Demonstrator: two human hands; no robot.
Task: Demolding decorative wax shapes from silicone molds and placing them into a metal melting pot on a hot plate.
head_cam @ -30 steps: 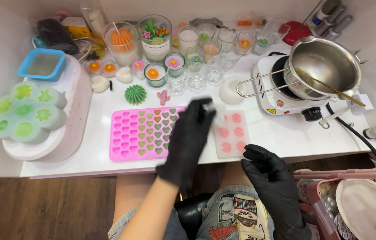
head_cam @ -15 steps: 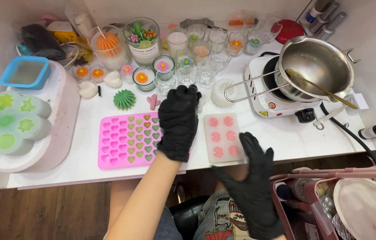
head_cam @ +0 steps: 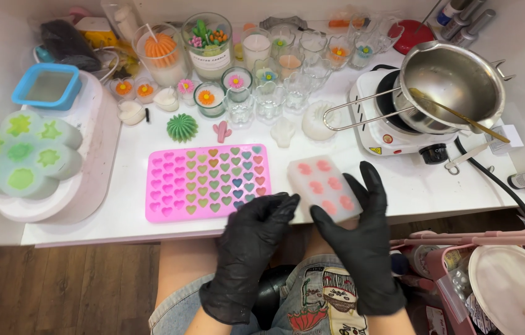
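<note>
A translucent white mould with several pink shapes is lifted at the table's front edge. My right hand, in a black glove, grips it from the right and underneath. My left hand, also gloved, sits just left of the mould at the table edge, fingers bent and touching its near corner. A pink heart mould with pink, green and blue hearts lies flat just beyond my left hand.
A steel pot with a spoon sits on a white hotplate at right. Glass candles and cups crowd the back. A green flower mould and blue tub stand left. A white cactus piece lies mid-table.
My left hand pulled back from the middle of the table, leaving a white cactus piece there. My right hand rose from my lap and took hold of the white mould, lifting its near end.
</note>
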